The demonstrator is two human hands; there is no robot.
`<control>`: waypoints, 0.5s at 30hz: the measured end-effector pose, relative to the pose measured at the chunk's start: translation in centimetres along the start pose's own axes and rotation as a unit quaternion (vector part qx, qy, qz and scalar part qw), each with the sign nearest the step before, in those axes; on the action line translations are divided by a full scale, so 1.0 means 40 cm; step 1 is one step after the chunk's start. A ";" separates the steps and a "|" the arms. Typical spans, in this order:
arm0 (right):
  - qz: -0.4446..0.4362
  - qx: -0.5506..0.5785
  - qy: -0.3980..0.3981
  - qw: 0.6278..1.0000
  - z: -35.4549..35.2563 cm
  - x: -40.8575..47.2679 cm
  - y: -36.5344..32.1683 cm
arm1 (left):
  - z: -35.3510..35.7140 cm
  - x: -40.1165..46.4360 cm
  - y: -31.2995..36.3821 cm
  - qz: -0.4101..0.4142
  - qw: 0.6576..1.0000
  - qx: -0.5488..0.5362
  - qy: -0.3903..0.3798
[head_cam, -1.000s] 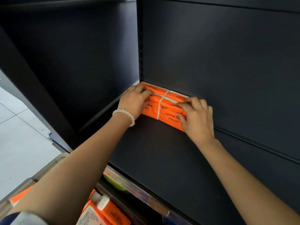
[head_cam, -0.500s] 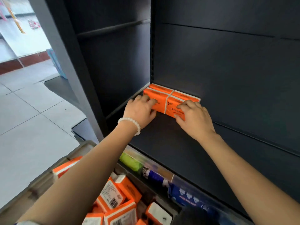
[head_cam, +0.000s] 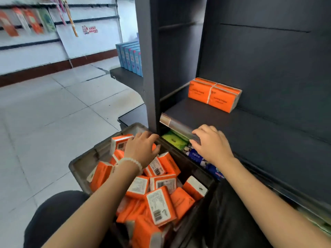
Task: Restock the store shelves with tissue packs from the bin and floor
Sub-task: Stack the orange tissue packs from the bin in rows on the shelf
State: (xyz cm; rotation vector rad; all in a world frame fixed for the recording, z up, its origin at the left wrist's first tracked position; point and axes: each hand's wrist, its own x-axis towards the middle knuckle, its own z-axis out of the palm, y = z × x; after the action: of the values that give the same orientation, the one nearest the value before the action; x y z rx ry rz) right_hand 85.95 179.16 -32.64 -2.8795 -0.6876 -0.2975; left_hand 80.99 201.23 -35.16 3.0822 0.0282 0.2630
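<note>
Your left hand (head_cam: 143, 149) hovering over orange tissue packs (head_cam: 159, 185) heaped in grey bin (head_cam: 80, 161), fingers loosely spread, holding nothing. Your right hand (head_cam: 211, 145) reaching across shelf (head_cam: 250, 140) front edge, fingers relaxed, empty. Two packs (head_cam: 214, 94) standing at shelf back corner. Risk: packs lying loose and jumbled, so a hasty grab is likely slipping or spilling neighbours over bin rim.

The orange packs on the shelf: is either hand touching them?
Apart. The head view shows the orange packs alone at the shelf's back, the left hand over the bin and the right hand at the shelf's front edge.
</note>
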 end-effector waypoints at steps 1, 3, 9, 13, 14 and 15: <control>-0.005 0.001 -0.003 1.000 0.015 -0.015 -0.022 | 0.018 -0.033 -0.022 -0.014 1.000 0.003 -0.008; -0.010 0.014 -0.007 1.000 0.047 -0.039 -0.059 | 0.053 -0.091 -0.062 -0.045 0.999 -0.002 -0.022; -0.019 0.043 -0.087 0.995 0.182 -0.089 -0.135 | 0.174 -0.254 -0.148 -0.134 0.988 -0.021 -0.072; -0.009 0.075 -0.158 0.985 0.261 -0.098 -0.148 | 0.242 -0.290 -0.175 -0.165 0.980 -0.024 -0.113; -0.010 0.082 -0.176 0.981 0.276 -0.099 -0.147 | 0.253 -0.291 -0.178 -0.169 0.978 -0.030 -0.116; -0.011 0.091 -0.193 0.977 0.291 -0.097 -0.146 | 0.267 -0.290 -0.182 -0.173 0.977 -0.035 -0.118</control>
State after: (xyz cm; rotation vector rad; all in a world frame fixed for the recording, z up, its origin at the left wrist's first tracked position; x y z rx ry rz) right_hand 81.65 185.05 -44.12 -2.7739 -0.7597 0.3164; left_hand 71.27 207.77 -47.98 2.9442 0.5250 -0.1153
